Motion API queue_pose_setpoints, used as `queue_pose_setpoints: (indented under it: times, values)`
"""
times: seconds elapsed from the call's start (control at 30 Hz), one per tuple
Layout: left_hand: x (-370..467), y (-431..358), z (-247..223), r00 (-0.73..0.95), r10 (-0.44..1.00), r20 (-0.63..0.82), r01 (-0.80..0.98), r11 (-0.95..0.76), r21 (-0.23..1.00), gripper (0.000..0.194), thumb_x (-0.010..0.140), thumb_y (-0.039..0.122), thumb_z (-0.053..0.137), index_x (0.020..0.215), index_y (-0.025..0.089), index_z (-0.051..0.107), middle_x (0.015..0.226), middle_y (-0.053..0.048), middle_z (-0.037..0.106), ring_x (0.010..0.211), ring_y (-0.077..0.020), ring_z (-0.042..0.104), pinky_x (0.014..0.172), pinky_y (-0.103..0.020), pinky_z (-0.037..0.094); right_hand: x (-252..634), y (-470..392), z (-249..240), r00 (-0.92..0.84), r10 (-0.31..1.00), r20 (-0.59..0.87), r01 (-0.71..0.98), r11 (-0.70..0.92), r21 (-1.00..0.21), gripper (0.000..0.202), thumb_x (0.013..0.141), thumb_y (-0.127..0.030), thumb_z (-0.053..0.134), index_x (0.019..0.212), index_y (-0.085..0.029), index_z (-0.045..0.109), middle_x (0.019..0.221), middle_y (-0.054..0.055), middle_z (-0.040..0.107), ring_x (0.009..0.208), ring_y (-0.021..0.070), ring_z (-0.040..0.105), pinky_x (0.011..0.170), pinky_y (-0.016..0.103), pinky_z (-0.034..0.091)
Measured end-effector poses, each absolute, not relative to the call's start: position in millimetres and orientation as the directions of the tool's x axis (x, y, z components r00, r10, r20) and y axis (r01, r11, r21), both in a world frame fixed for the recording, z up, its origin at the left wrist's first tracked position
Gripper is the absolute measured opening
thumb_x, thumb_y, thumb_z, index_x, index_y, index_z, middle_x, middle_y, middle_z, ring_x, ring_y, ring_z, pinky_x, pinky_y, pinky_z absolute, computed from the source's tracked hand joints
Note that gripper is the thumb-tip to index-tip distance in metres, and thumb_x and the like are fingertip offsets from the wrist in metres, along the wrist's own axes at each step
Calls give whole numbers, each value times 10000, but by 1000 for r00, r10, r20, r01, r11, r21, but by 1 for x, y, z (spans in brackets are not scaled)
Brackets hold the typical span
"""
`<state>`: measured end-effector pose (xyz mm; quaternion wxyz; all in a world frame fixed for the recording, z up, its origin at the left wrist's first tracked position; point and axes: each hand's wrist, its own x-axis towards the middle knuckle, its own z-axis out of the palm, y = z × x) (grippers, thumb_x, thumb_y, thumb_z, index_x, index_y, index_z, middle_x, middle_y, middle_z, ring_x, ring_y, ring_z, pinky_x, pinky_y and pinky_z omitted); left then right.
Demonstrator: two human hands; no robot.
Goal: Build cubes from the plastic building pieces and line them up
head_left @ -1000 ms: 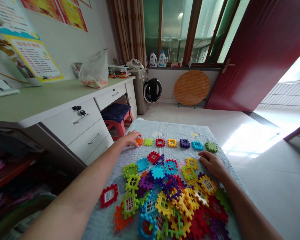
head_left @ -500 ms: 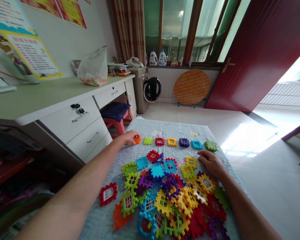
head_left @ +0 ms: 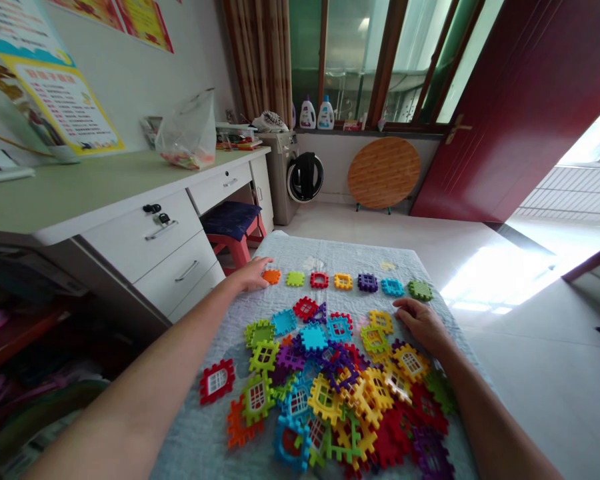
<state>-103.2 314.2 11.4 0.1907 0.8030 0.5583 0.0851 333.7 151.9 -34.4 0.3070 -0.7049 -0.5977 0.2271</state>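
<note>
A row of toothed plastic building blocks runs across the far part of the cloth-covered table. My left hand is at its left end, beside the orange block, fingers apart and holding nothing. To the right in the row lie a light green block, a red block, a yellow block, a purple block, a blue block and a dark green block. Just below the last two rests my right hand, loosely open, with nothing visible in it.
A heap of mixed blocks covers the near half of the table, some with window grilles. One red window block lies apart on the left. A desk and a stool stand left; a washing machine is behind.
My left hand has let go of the orange block and drawn slightly left, its fingers now spread. The orange block stays at the row's end. My right hand has barely moved.
</note>
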Motion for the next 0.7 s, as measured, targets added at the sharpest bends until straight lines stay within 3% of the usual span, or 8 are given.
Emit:
queue_pose_setpoints:
  times: [0.1,0.17,0.3,0.5,0.7]
  values:
    - [-114,296,18,330,944,-17,853,-291,434,747,621,284,606,1326,141,404,1345,-138,440,1153,-267,521,946,-329,433,334,152,-35,184,982,39,688,-100,-719,326,757,-373,505,997,-203,644,726,7,677,548,142,543,539,270,438]
    - [-122,277,24,323,946,-15,827,-274,490,663,650,338,596,1275,164,456,1273,-114,510,1105,-265,546,924,-343,443,333,152,-36,188,982,35,669,-102,-736,325,750,-364,514,999,-198,642,717,7,672,538,141,536,526,268,432]
    - [-129,233,36,453,861,-232,776,-253,577,454,691,431,582,1063,172,589,963,-54,635,913,-230,599,817,-311,460,333,152,-36,180,983,19,610,-97,-787,321,742,-349,518,997,-192,633,720,7,659,531,133,524,505,258,424]
    - [-117,202,35,506,810,-298,781,-282,558,325,605,376,654,870,197,597,792,0,588,747,-189,547,651,-258,408,330,150,-32,198,980,34,600,-94,-795,313,736,-375,528,967,-196,639,709,13,667,534,141,539,518,269,436]
    - [-116,206,17,531,789,-311,727,-235,645,238,640,376,615,776,190,558,678,25,531,651,-160,501,568,-237,366,330,150,-31,193,981,33,627,-98,-773,305,740,-365,514,972,-208,635,725,9,679,545,146,551,540,274,453]
